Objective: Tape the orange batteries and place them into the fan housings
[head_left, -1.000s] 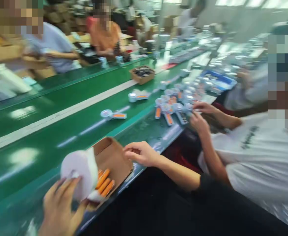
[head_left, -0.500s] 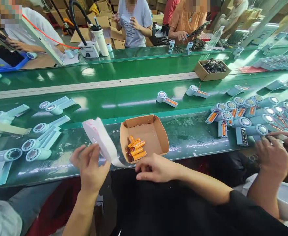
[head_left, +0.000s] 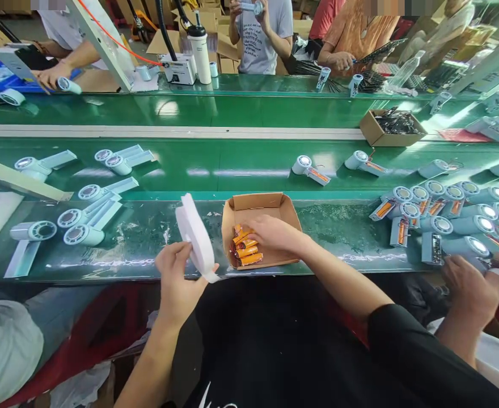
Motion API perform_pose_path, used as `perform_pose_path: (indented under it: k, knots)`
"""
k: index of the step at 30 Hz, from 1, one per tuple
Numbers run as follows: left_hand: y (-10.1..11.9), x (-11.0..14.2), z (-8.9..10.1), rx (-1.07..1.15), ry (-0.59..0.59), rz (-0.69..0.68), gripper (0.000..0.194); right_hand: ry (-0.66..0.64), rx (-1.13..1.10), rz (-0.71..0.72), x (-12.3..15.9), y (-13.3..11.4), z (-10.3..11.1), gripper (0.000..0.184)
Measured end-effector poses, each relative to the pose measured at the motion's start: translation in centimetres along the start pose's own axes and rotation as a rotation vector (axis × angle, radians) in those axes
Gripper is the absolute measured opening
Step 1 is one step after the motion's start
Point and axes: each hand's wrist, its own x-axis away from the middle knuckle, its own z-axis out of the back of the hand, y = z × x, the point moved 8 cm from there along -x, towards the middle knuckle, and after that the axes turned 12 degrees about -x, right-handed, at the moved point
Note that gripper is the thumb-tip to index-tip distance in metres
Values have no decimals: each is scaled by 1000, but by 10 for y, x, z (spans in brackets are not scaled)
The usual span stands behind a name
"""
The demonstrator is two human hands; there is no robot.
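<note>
My left hand grips a roll of white tape above the front edge of the bench. The roll stands on edge, and a short loose end hangs at its bottom. My right hand reaches into an open cardboard box, its fingers closed at the top of a small pile of orange-wrapped cylindrical batteries. The fingertips touch the uppermost battery and are partly hidden.
Light-blue fan-like housings with handles lie on the left. More housings with orange parts crowd the right, beside a co-worker's hand. A green conveyor runs behind. A box of black parts sits farther back.
My right hand has left the loose tape end and moved into the box onto the batteries. My left hand still holds the tape roll. The view has shifted.
</note>
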Motion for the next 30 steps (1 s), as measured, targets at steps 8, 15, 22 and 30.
perform_pose_path:
  k: [8,15,22,30]
  knots:
    - [29,6,-2,-174,18,-251,50,177,-377,-68,27,42,34,43]
    - [59,5,-10,-228,-22,-383,42,615,-665,-104,89,32,43,53]
    - [77,-2,-9,-269,-9,-550,54,518,-940,-72,86,12,15,41]
    - [96,-17,8,-316,100,-654,63,489,-1487,33,69,20,24,44]
